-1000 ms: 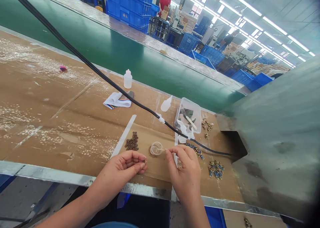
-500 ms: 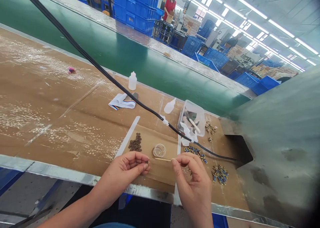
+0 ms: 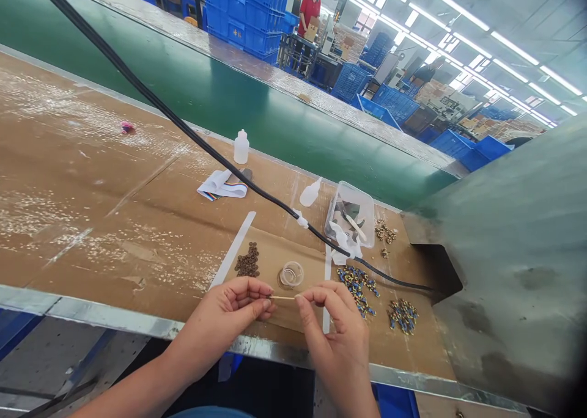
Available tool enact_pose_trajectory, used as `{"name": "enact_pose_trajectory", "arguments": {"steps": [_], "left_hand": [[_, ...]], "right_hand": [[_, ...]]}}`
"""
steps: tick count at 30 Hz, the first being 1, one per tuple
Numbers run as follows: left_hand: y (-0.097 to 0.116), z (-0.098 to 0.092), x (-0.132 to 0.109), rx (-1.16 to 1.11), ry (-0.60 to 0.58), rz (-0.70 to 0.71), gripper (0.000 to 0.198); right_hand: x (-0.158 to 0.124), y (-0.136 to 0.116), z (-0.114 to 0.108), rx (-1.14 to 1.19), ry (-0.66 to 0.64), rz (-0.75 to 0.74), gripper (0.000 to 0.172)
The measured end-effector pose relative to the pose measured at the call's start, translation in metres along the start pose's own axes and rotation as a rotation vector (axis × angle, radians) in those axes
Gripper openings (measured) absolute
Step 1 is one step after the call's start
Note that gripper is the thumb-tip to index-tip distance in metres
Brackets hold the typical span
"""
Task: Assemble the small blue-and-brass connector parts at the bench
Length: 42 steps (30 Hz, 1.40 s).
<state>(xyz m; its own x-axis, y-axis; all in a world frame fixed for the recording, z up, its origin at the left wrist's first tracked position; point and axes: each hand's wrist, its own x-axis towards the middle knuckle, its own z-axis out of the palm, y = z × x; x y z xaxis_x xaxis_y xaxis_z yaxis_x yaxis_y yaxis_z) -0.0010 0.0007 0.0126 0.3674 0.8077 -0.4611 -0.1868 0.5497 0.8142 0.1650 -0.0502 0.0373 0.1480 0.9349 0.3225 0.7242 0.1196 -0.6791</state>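
My right hand [image 3: 337,329] pinches a thin pale stick [image 3: 283,298] at its right end. The stick's left tip meets the fingertips of my left hand [image 3: 238,308], which are pressed together on a small dark piece, mostly hidden. Just beyond the hands stands a small clear cup [image 3: 291,274] on a brown sheet. A pile of small brown round pieces [image 3: 247,260] lies to the cup's left. Right of the cup, past a white tape strip, are blue-and-gold small parts [image 3: 358,288], with another such pile [image 3: 402,316] farther right.
A black cable [image 3: 202,143] crosses above the table. Behind the cup are a clear plastic box [image 3: 351,213] with tools, a white bottle [image 3: 241,147], a dropper bottle [image 3: 310,193] and a folded strap [image 3: 224,184]. A metal panel [image 3: 518,271] stands right. A person in red is far off.
My right hand has moved left, bringing the stick from beside the cup to my left fingertips. More of the blue-and-gold parts now shows. My left hand has stayed nearly still.
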Motion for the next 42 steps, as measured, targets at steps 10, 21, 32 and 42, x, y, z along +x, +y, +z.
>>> {"name": "enact_pose_trajectory", "arguments": {"steps": [10, 21, 32, 42], "left_hand": [[-0.001, 0.0, 0.001, 0.034, -0.012, 0.009, 0.015], [-0.003, -0.002, 0.002, 0.093, 0.026, 0.024, 0.023], [-0.028, -0.024, 0.021, 0.142, 0.004, -0.035, 0.031], [-0.013, -0.011, 0.011, 0.18, 0.052, -0.017, 0.032]], "right_hand": [[0.0, -0.004, -0.005, -0.014, 0.016, -0.068, 0.007], [0.012, 0.016, 0.003, -0.106, 0.161, -0.015, 0.008], [0.007, 0.013, 0.015, -0.155, 0.135, 0.017, 0.008], [0.008, 0.012, 0.014, -0.125, 0.118, 0.019, 0.007]]}}
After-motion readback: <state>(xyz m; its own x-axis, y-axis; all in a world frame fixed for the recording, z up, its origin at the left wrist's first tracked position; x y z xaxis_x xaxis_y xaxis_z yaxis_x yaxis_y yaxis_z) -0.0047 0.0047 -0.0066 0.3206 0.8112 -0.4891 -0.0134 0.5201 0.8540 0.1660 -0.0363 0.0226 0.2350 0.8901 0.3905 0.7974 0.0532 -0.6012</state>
